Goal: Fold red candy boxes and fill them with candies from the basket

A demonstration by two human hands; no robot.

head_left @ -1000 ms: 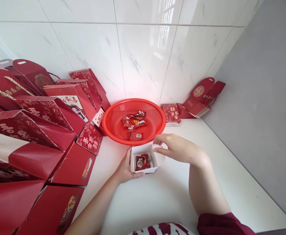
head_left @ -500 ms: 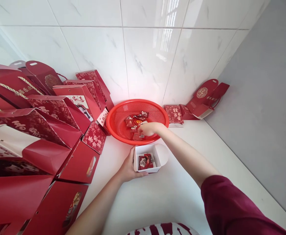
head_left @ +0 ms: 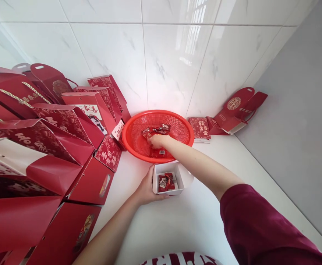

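My left hand (head_left: 147,187) is closed round the left side of a small open box (head_left: 179,177) with white inner walls. Red wrapped packets (head_left: 166,182) lie inside that box. Just behind it stands a red plastic basket (head_left: 133,150) with perforated walls, holding several small red packets (head_left: 165,127). My right hand (head_left: 158,141) reaches down into the basket among the packets. Its fingertips point away and are partly hidden, so whether they grip a packet does not show.
Red gift boxes (head_left: 64,127), some with rope handles, crowd the left side. More red boxes (head_left: 199,129) and an upright handled carton (head_left: 231,110) stand at the back right. A tiled wall (head_left: 172,66) closes the back; a grey panel (head_left: 290,121) bounds the right.
My right hand has shifted slightly left and deeper into the basket over the packets. My left hand still holds the box in place. The view has tilted and shifted a little.
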